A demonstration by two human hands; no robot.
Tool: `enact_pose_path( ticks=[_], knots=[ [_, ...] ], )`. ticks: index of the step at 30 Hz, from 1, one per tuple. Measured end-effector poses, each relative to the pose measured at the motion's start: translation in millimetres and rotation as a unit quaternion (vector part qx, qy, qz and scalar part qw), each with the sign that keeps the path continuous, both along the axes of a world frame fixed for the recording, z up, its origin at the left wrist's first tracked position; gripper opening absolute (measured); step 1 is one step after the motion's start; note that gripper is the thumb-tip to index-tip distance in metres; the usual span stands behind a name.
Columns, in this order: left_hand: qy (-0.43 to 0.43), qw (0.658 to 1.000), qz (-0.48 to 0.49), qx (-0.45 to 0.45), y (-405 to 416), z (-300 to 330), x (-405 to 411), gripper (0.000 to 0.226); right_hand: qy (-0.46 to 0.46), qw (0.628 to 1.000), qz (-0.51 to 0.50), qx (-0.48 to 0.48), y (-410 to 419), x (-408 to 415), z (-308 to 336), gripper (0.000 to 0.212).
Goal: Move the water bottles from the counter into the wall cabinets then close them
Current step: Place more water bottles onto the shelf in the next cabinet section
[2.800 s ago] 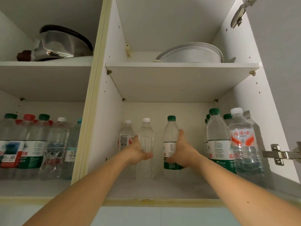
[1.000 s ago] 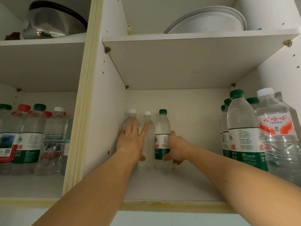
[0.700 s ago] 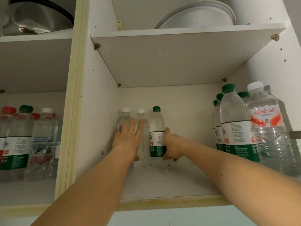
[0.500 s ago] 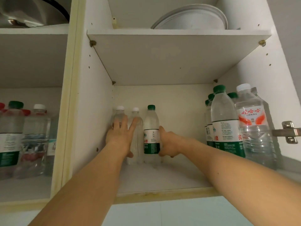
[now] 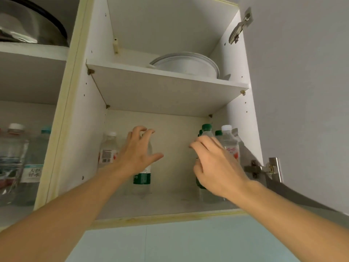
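Risk noted first: the left hand (image 5: 137, 154), fingers spread wide and holding nothing, is raised directly in front of the green-labelled water bottle (image 5: 142, 178) standing on the lower shelf (image 5: 170, 203) of the wall cabinet; a careless sweep of those fingers could, it is judged, tip that bottle against the clear bottle with the white cap (image 5: 108, 148) just beside it, toward the cabinet's left wall. The right hand (image 5: 217, 167) is likewise empty, fingers loosely curled and relaxed, held in front of the cluster of bottles (image 5: 226, 140) at the right wall; a knock there could topple the front bottles off the shelf edge. Whether either hand is touching a bottle cannot be told. No bottle is held in either grip; all visible bottles stand upright on the lower shelf, behind the hands. The middle of that shelf lies bare between the two groups. A stack of white plates (image 5: 187, 65) is seen on the upper shelf. The cabinet is not yet closed; a door hinge (image 5: 264, 169) shows at the right wall.
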State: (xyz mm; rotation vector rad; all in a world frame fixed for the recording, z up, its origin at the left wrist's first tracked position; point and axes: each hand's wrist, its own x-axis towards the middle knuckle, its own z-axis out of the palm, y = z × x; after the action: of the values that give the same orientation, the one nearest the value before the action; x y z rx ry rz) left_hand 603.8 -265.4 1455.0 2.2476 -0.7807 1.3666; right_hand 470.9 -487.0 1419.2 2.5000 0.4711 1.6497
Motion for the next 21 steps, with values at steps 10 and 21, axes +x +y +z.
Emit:
enact_pose_path(
  ticks=[10,21],
  knots=[
    [0.181,0.967,-0.175,-0.028,-116,-15,-60,0.105,0.075,0.961,0.031,0.264,-62,1,-12,0.065],
    [0.296,0.913,-0.265,-0.097,-151,-45,-42,0.091,0.094,0.933,0.101,0.332,-68,23,-39,0.097]
  ],
)
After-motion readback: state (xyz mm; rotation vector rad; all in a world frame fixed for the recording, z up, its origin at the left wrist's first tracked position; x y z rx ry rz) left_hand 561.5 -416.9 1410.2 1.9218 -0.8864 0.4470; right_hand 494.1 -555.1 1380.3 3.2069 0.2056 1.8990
